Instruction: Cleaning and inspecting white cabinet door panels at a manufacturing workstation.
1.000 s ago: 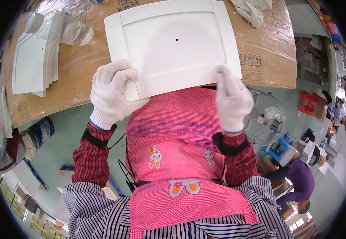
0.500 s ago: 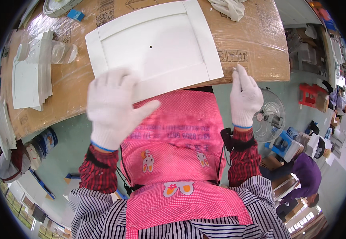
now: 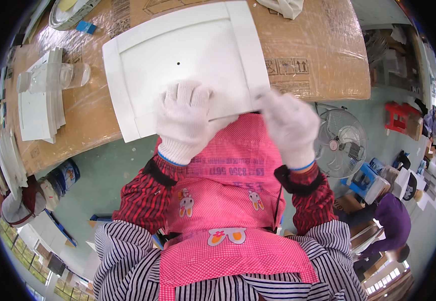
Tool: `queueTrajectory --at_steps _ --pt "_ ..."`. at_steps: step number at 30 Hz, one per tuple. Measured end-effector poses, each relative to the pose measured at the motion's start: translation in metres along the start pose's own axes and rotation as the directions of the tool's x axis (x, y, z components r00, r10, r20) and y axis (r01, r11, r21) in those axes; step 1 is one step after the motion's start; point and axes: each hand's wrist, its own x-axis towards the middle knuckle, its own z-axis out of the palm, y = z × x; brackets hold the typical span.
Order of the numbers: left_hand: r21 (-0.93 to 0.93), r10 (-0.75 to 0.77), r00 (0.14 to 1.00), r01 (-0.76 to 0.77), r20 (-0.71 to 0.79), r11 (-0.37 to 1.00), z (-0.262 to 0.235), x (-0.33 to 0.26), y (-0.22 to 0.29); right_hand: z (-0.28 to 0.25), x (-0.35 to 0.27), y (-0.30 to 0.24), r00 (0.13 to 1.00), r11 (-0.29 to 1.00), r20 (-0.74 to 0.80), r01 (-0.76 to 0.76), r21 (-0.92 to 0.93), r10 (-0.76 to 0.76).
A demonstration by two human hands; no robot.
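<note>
A white framed panel like a cabinet door (image 3: 153,55), with a small dark hole in it, lies on the cardboard-covered table in front of me. In a white knit glove, my left hand (image 3: 185,118) grips its near edge, the fingers on top and the thumb along the edge. My right hand (image 3: 291,125), gloved too and smeared by motion, is at the panel's near right corner. Its fingers are drawn together towards the frame; whatever is between them is too blurred to make out.
Brown cardboard (image 3: 318,55) covers the table. At left are a stack of white boards (image 3: 35,118) and a clear plastic jar (image 3: 52,77). A blue block (image 3: 86,27), a round tub (image 3: 72,12) and a white cloth (image 3: 284,7) lie farther back. A fan (image 3: 341,143) stands at right.
My left hand has moved right and onto the panel's near edge. My right hand has come left to its near right corner. The panel has shifted slightly left in view.
</note>
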Motion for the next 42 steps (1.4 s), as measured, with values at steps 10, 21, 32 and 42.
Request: queueTrajectory --at_steps 10,21,32,42 --pt "-0.074 0.239 0.971 -0.237 0.018 0.969 -0.018 0.001 -0.034 -0.018 0.000 0.017 0.978 0.978 0.052 0.206 -0.042 -0.204" --pt "0.133 0.192 0.981 -0.188 -0.021 0.973 -0.045 -0.022 -0.060 0.016 0.049 0.071 0.959 0.961 -0.148 -0.214 0.178 0.241" --pt "-0.159 -0.226 0.974 0.223 -0.005 0.962 -0.219 0.160 -0.004 0.025 0.056 0.079 0.853 0.797 -0.254 -0.264 0.543 0.456" --pt "-0.043 -0.172 0.973 0.180 0.154 0.983 -0.033 0.132 -0.195 0.039 0.064 0.074 0.894 0.966 -0.393 -0.139 0.218 0.217"
